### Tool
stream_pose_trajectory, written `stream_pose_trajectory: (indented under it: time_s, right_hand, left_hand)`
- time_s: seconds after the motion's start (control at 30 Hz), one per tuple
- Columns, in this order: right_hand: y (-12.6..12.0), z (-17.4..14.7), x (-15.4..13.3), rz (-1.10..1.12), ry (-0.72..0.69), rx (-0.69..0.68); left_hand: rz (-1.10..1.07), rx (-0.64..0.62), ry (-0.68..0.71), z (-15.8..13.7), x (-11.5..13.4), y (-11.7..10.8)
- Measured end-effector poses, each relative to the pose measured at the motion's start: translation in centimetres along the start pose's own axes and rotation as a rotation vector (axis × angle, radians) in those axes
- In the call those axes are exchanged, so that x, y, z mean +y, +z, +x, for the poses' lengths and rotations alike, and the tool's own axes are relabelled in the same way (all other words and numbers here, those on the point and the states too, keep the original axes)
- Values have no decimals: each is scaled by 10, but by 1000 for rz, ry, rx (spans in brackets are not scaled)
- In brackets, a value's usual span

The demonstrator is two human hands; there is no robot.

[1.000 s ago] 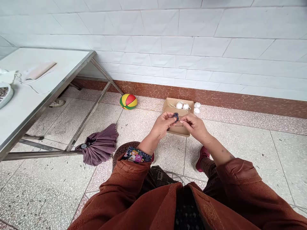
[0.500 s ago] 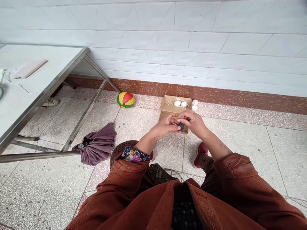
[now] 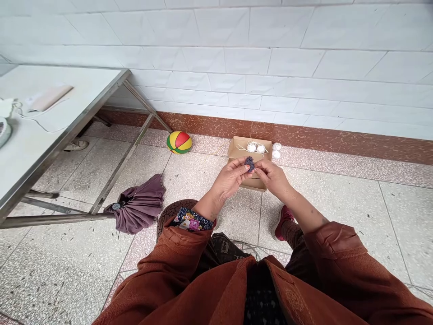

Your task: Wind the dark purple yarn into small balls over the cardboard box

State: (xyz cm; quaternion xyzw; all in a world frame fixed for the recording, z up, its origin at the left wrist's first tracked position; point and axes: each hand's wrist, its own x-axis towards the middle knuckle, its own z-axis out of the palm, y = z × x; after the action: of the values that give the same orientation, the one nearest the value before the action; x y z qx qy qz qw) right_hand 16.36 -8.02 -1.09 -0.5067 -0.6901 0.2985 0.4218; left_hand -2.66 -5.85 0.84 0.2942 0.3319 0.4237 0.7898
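Dark knit piece [image 3: 249, 165] clamped btwn L hand [image 3: 232, 177] thumb & fingers, over cardboard box [image 3: 257, 184]; R hand [image 3: 273, 177] fingertips together at piece's edge, can't tell on what. White balls [image 3: 252, 147] in box, multicolored ball [image 3: 179, 142] on floor [image 3: 203, 180] to left.

From where I stand, taking the seated person as the clock's middle, the wall [image 3: 287, 67] is at twelve. A box [image 3: 259, 184] sits before it on the floor [image 3: 338, 203], two balls of yarn [image 3: 252, 146] in its far end, two more balls [image 3: 276, 150] just outside at the box's two o'clock. Over its near part is the knitting [image 3: 249, 163] in the left fingers [image 3: 241, 171], the right fingers [image 3: 264, 167] at its three. The playball [image 3: 179, 142] lies at eleven, the umbrella [image 3: 142, 205] nearer, at ten. The worktop [image 3: 98, 85] stretches between nine and eleven, bearing a bowl [image 3: 4, 131].
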Motion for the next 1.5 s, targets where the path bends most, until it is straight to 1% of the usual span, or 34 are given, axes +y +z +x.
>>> stream_pose_trajectory:
  time_s: [0.1,0.2,0.27,0.33,0.43,0.53,0.63,0.7,0.8,0.9,0.97,1.13,1.27,1.4,1.5]
  right_hand:
    - [-1,-2,-2,-53,-39,-22]
    - [-3,-5,-6,-91,-109,-56]
    - [-5,-6,-9,-114,-164,-77]
    - [-7,-5,-10,-136,-207,-73]
    - [-13,-2,-7,-163,-232,-7]
    - [-19,2,-1,-170,-228,58]
    - [-22,5,3,-134,-209,86]
    - [-21,6,4,-90,-172,107]
    - [-15,6,5,-30,-73,139]
    - [-8,4,5,-24,-6,119]
    - [-5,1,6,-52,-11,89]
    - [-2,-7,3,-172,-110,-28]
    - [-4,-12,-6,-215,-200,-102]
    - [-10,-9,-13,-172,-272,-87]
    - [-15,-4,-11,-158,-275,-38]
  left_hand:
    - [-7,64,47,3,0,-1]
    - [7,118,94,6,-3,-4]
    - [58,140,113,7,-6,-6]
    - [149,131,126,7,-9,-6]
    - [304,58,120,4,-13,-4]
    - [379,-75,49,-1,-14,-1]
    - [354,-175,30,-4,-13,1]
    - [315,-206,53,-5,-12,2]
    - [276,-221,89,-4,-11,2]
    - [248,-173,133,-2,-12,2]
    - [228,-119,172,0,-12,1]
    - [199,18,225,6,-13,-4]
    - [227,85,245,9,-14,-7]
    - [331,110,279,9,-16,-7]
    - [400,90,290,8,-17,-4]
